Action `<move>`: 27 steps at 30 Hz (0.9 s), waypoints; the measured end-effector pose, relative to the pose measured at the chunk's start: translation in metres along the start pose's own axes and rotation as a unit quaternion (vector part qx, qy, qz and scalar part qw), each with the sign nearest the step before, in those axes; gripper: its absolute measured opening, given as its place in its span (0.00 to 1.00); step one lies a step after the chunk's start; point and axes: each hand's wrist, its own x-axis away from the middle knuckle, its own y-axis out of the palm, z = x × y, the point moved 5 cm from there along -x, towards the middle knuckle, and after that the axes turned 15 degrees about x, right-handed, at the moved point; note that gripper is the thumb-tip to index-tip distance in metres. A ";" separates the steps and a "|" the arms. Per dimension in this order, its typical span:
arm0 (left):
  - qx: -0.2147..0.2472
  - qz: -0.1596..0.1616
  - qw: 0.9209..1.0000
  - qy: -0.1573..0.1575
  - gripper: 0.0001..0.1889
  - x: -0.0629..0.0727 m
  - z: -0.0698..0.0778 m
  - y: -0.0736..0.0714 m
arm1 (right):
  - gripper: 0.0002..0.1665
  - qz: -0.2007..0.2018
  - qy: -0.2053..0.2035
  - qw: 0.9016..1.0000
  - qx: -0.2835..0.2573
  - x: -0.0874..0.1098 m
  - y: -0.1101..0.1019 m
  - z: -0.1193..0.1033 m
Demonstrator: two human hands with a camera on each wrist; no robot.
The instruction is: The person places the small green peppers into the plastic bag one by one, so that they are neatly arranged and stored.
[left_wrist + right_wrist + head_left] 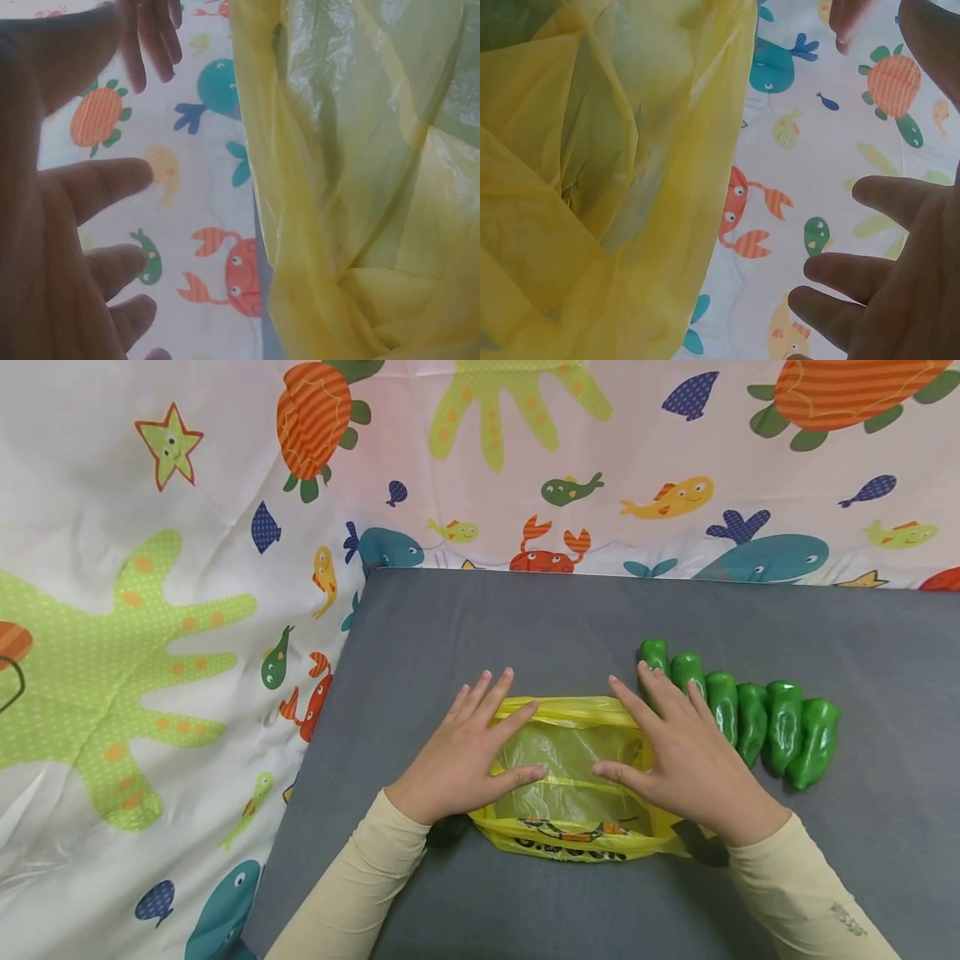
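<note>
A yellow plastic bag (573, 852) with dark print on its front side stands on the grey table, its mouth spread wide and the see-through inside showing. Over the bag's left edge is my left hand (468, 752), fingers spread and straight, holding nothing. My right hand (686, 752) is spread the same way over the bag's right edge. Both wrist views show the yellow bag wall beside the spread fingers, with a gap between. Just beyond my right hand lie several green peppers (784, 718) in a slanting row; that hand partly hides the ones at the left.
The grey table (450, 618) runs back to a white curtain (480, 510) printed with sea animals, which also hangs along the left side. Dark straps show at both wrists, next to the bag's lower corners.
</note>
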 end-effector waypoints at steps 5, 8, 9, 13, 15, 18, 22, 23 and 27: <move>-0.010 0.002 1.000 -0.010 0.39 0.003 -0.005 0.000 | 0.61 0.005 0.007 1.000 -0.011 -0.001 -0.002 0.003; -0.008 0.003 1.000 -0.013 0.36 0.004 -0.008 0.001 | 0.60 0.002 0.014 1.000 -0.018 -0.002 -0.005 0.006; -0.005 0.003 1.000 -0.012 0.35 0.005 -0.008 0.001 | 0.60 -0.002 0.018 1.000 -0.020 -0.003 -0.006 0.007; 0.006 0.003 1.000 -0.011 0.32 0.006 -0.012 0.003 | 0.57 -0.018 0.040 0.998 -0.040 -0.004 -0.009 0.012; 0.010 0.004 1.000 -0.009 0.31 0.006 -0.014 0.004 | 0.54 -0.020 0.052 0.997 -0.056 -0.004 -0.011 0.014; 0.019 0.005 1.000 -0.010 0.30 0.008 -0.018 0.006 | 0.51 -0.014 0.059 0.996 -0.066 -0.005 -0.015 0.019; 0.035 0.006 0.999 -0.009 0.29 0.010 -0.023 0.010 | 0.48 -0.023 0.074 0.995 -0.068 -0.007 -0.017 0.027; 0.038 0.006 0.999 -0.009 0.29 0.010 -0.025 0.011 | 0.48 -0.029 0.081 0.994 -0.069 -0.007 -0.017 0.030; 0.048 0.007 0.999 -0.011 0.29 0.011 -0.031 0.015 | 0.46 -0.040 0.107 0.991 -0.068 -0.008 -0.018 0.039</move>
